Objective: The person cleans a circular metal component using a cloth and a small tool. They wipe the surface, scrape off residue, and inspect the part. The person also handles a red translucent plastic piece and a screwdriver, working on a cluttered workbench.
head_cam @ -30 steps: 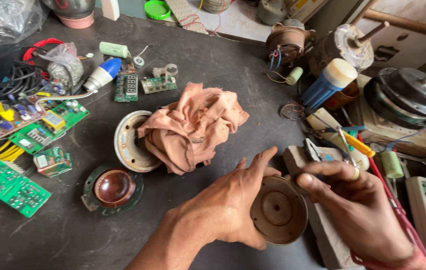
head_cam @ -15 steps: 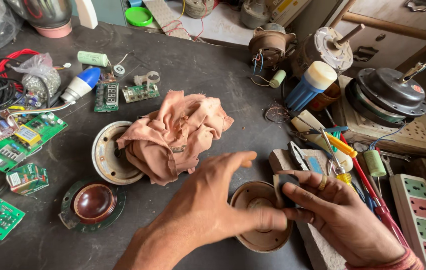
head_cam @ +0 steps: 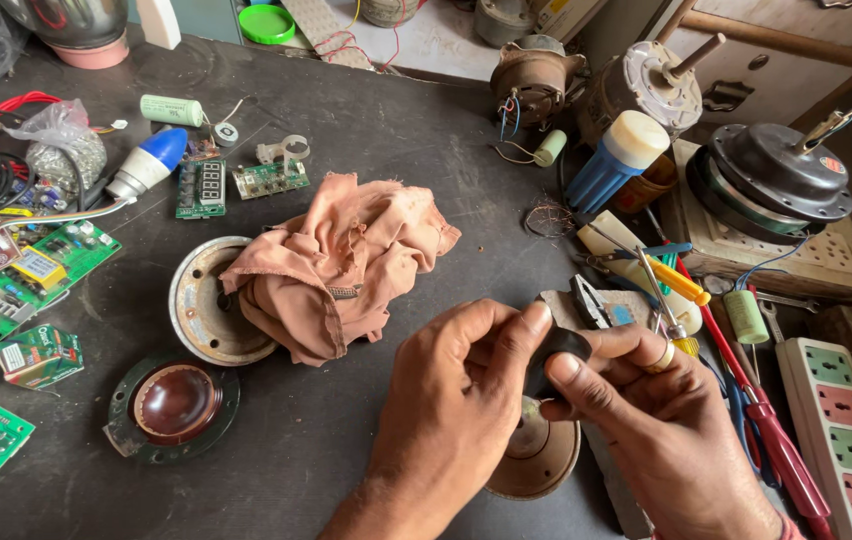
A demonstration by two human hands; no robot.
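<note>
My left hand (head_cam: 451,410) and my right hand (head_cam: 661,415) meet low in the middle of the dark workbench. Together their thumbs and fingers pinch a small black ring-shaped part (head_cam: 554,352). Under them sits a round brownish metal motor cover (head_cam: 538,462), mostly hidden by my left hand. A crumpled pinkish-brown rag (head_cam: 338,265) lies just behind my hands, draped over the edge of a round metal plate (head_cam: 198,305). A dark round piece with a reddish-brown dome (head_cam: 174,405) lies to the left.
Green circuit boards (head_cam: 31,270) and cables crowd the left edge. Fan motors (head_cam: 776,180), a blue-and-white bottle (head_cam: 614,160), screwdrivers (head_cam: 756,400), pliers (head_cam: 591,300) and a white power strip (head_cam: 841,430) fill the right side. A white-and-blue bulb (head_cam: 146,165) lies at the back left.
My hands rose off the round motor cover and now hold the small black part between them. The view has tilted so the bench appears shifted.
</note>
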